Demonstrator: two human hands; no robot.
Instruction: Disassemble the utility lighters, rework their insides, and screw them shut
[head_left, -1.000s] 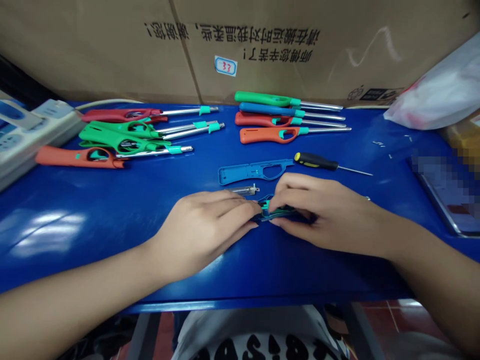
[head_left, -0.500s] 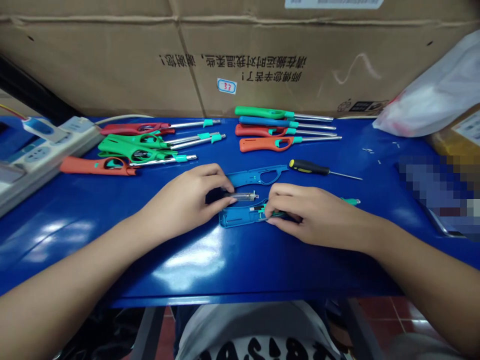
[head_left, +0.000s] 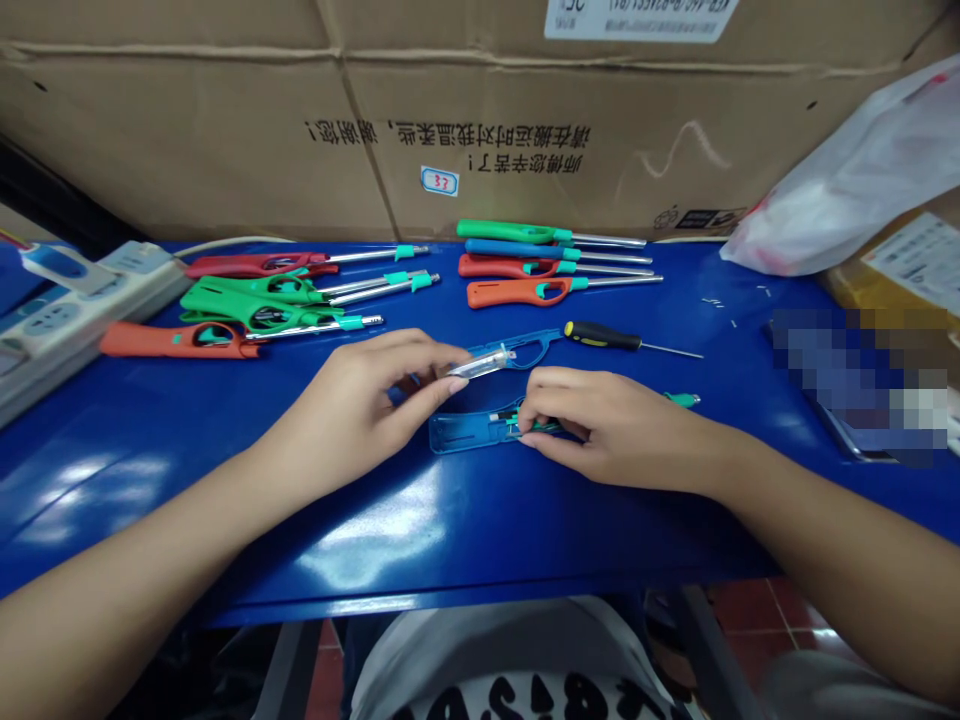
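My left hand (head_left: 364,405) pinches a small clear gas tube (head_left: 484,364) and holds it lifted just above the blue table (head_left: 225,470). Below it lies an open blue lighter half-shell (head_left: 469,432). My right hand (head_left: 600,430) presses down on the right part of that shell, fingers closed around its teal trigger piece. The shell's metal nozzle with a teal tip (head_left: 681,400) sticks out past my right wrist. A second blue half-shell (head_left: 525,350) lies just behind the tube.
A black-and-yellow screwdriver (head_left: 604,336) lies behind my right hand. Several finished lighters (head_left: 540,262) sit at the back centre, others (head_left: 255,300) at back left. A power strip (head_left: 67,300) is far left, cardboard boxes (head_left: 465,110) behind, a plastic bag (head_left: 862,180) at right.
My left hand took hold of the gas tube from the table and raised it. My right hand stayed on the open shell. The view shifted slightly.
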